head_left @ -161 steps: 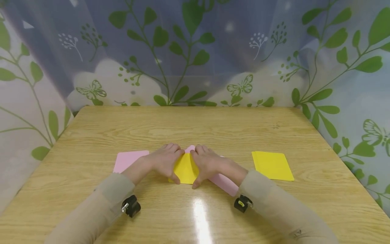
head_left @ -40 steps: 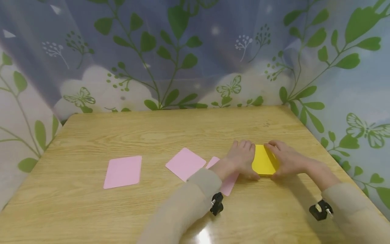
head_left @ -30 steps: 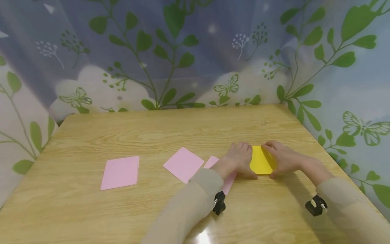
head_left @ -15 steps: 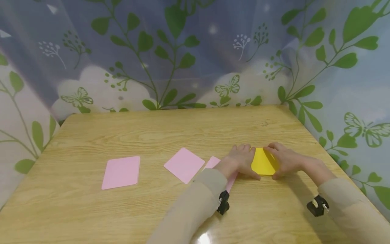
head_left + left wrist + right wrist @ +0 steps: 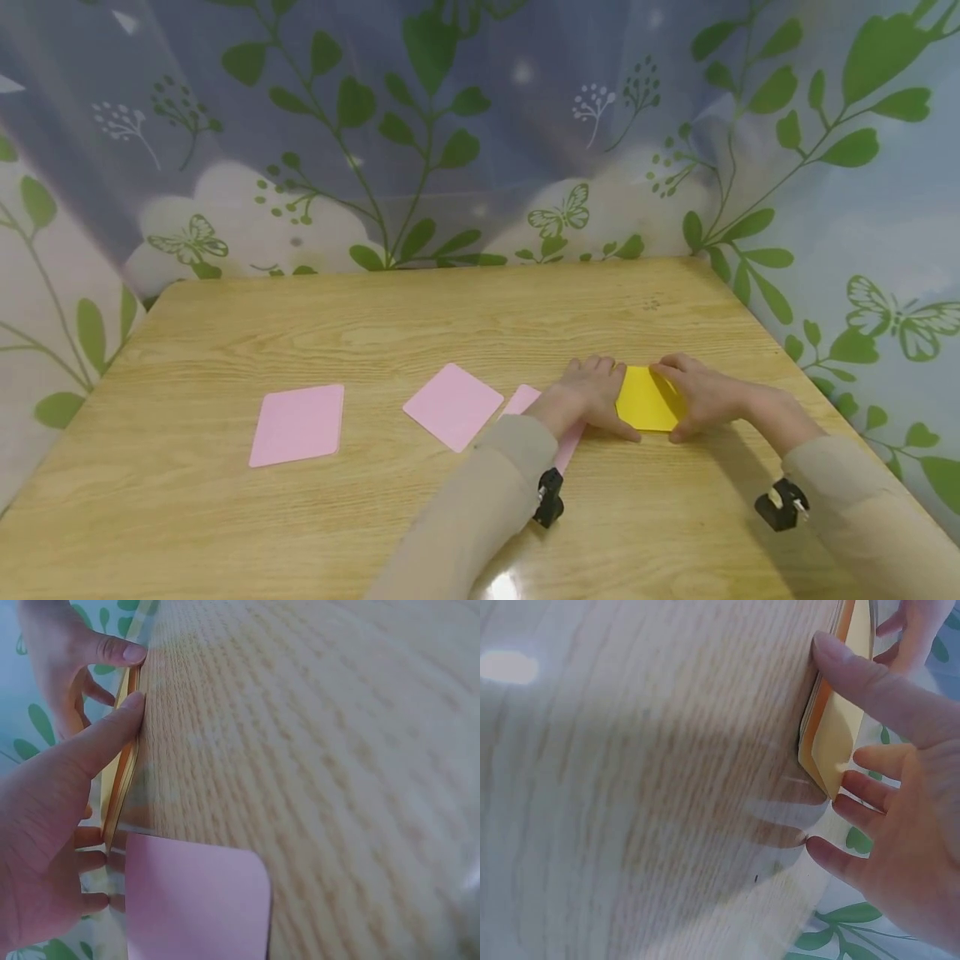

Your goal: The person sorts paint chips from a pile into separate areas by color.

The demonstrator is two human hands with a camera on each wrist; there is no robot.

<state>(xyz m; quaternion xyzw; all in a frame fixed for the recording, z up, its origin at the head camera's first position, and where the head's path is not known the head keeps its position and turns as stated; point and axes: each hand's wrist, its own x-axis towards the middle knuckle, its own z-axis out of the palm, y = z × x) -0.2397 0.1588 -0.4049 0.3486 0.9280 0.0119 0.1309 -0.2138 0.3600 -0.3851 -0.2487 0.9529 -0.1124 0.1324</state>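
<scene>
A small stack of square yellow cards (image 5: 645, 402) lies on the right part of the table, held between both hands. My left hand (image 5: 594, 395) grips its left side, thumb at the near edge and fingers toward the far corner. From the other side my right hand (image 5: 705, 395) holds the stack in the same way. In the right wrist view the upper cards (image 5: 838, 735) bow up, leaving a gap at the side. The left wrist view has both thumbs close together along the near edge of the stack (image 5: 120, 769).
One pink square card (image 5: 297, 425) lies at the left, and another (image 5: 453, 407) sits turned like a diamond at the middle. A third pink card (image 5: 519, 401) is partly hidden under the left forearm. A patterned curtain (image 5: 480, 167) hangs behind the wooden table (image 5: 375, 525).
Several seconds ago both hands held yellow cards at the middle, over pink ones. They have since moved right to the yellow stack there. In the last half second almost nothing has shifted.
</scene>
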